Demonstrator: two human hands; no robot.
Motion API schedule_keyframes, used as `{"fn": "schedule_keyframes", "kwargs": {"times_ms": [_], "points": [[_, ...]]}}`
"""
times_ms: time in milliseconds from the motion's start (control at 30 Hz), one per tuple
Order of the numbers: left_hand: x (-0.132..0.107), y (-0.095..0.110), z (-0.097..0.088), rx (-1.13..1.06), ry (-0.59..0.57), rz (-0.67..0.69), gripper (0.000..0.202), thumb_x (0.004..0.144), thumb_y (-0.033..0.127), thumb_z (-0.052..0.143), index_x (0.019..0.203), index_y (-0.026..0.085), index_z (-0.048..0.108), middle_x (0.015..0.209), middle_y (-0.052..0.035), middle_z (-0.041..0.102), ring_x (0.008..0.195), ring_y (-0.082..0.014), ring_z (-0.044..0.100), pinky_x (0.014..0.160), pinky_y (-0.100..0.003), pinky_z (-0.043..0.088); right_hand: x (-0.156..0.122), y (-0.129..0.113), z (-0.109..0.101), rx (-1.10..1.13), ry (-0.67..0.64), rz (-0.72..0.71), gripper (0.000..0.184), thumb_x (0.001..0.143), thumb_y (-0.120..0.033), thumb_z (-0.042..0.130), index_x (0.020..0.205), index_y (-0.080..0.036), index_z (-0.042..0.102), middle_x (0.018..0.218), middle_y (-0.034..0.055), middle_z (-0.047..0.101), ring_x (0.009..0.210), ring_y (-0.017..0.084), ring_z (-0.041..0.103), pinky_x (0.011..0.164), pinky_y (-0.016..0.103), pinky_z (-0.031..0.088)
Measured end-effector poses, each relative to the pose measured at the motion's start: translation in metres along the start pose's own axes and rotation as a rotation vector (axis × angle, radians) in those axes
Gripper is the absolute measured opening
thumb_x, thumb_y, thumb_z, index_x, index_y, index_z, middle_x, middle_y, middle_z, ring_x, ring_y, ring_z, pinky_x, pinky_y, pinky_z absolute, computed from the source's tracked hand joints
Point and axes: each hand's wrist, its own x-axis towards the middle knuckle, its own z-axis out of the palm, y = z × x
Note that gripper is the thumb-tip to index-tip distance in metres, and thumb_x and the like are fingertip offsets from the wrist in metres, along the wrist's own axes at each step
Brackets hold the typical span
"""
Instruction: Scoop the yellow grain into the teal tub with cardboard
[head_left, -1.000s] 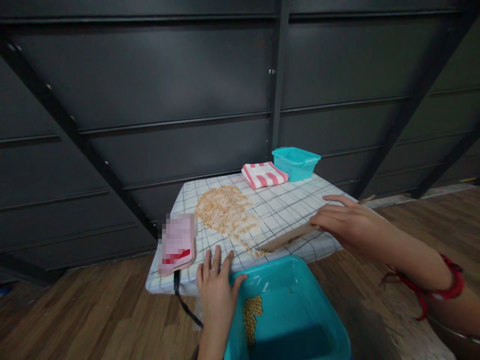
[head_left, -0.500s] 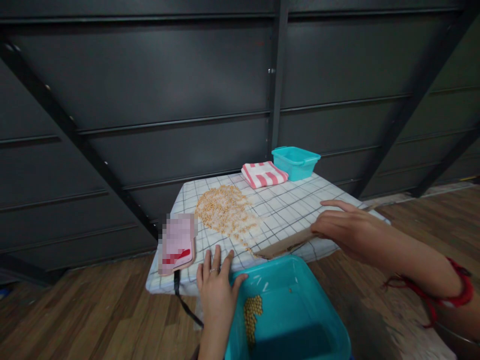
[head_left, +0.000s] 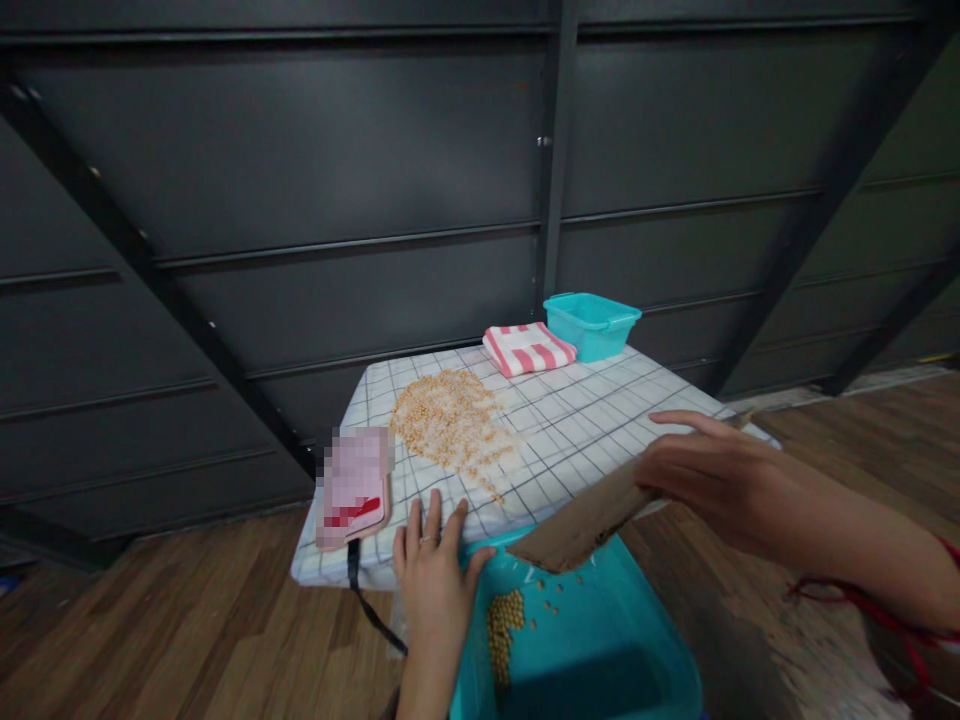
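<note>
My right hand [head_left: 694, 460] grips a flat strip of brown cardboard [head_left: 585, 518], whose ragged lower edge hangs over the large teal basin [head_left: 660, 625]. Inside that basin, soybeans [head_left: 504, 630] are heaped at the left, and a few loose ones are scattered near the far side. My left hand [head_left: 435, 575] has its fingers spread on the edge of the checked tablecloth, the thumb at the basin's rim. Beyond it lies a spread-out pile of soybeans mixed with white grains [head_left: 450, 415], thinning to a few beans towards me.
A folded pink-and-white striped cloth [head_left: 529, 350] and a small turquoise basket [head_left: 592, 328] sit at the table's back. At the left edge lies a pink phone [head_left: 364, 485] with a black strap [head_left: 375, 620]. A dark metal wall [head_left: 360, 150] stands behind the table.
The cardboard has moved off the cloth towards me and over the basin. More loose beans now lie in the basin, and the near tail of the pile is shorter. My left hand stays put.
</note>
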Motion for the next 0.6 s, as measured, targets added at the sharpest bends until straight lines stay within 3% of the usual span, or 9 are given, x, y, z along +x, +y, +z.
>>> {"fn": "schedule_keyframes", "kwargs": {"times_ms": [67, 167, 433, 600], "points": [[0.000, -0.001, 0.002, -0.009, -0.008, 0.013, 0.046, 0.077, 0.045, 0.061, 0.120, 0.029, 0.060, 0.134, -0.0121, 0.055, 0.124, -0.0364, 0.046, 0.095, -0.055, 0.040, 0.001, 0.003, 0.003, -0.009, 0.015, -0.056, 0.031, 0.085, -0.002, 0.032, 0.078, -0.022, 0.054, 0.067, -0.0043, 0.056, 0.062, 0.013, 0.055, 0.096, 0.036, 0.039], [-0.001, -0.003, 0.004, -0.014, -0.012, 0.011, 0.047, 0.077, 0.046, 0.060, 0.121, 0.029, 0.059, 0.135, -0.0122, 0.054, 0.125, -0.0367, 0.046, 0.095, -0.056, 0.040, 0.002, 0.009, 0.010, -0.063, 0.030, -0.032, 0.032, 0.082, 0.001, 0.032, 0.080, -0.021, 0.055, 0.070, -0.0018, 0.059, 0.065, 0.015, 0.055, 0.095, 0.040, 0.037], [-0.002, -0.004, 0.003, -0.031, -0.021, -0.002, 0.047, 0.077, 0.044, 0.061, 0.122, 0.031, 0.058, 0.136, -0.0108, 0.054, 0.125, -0.0354, 0.046, 0.096, -0.055, 0.040, 0.004, 0.010, 0.019, -0.107, -0.029, 0.034, 0.031, 0.079, 0.003, 0.037, 0.083, -0.020, 0.057, 0.074, 0.0009, 0.062, 0.070, 0.016, 0.055, 0.096, 0.042, 0.035], [-0.002, -0.003, 0.002, -0.051, -0.039, -0.017, 0.046, 0.077, 0.041, 0.061, 0.122, 0.031, 0.058, 0.137, -0.0099, 0.052, 0.127, -0.0352, 0.044, 0.097, -0.055, 0.039, 0.009, 0.008, 0.023, -0.129, 0.029, 0.014, 0.031, 0.079, 0.003, 0.036, 0.083, -0.019, 0.058, 0.075, 0.0006, 0.063, 0.071, 0.016, 0.056, 0.098, 0.041, 0.033]]}}
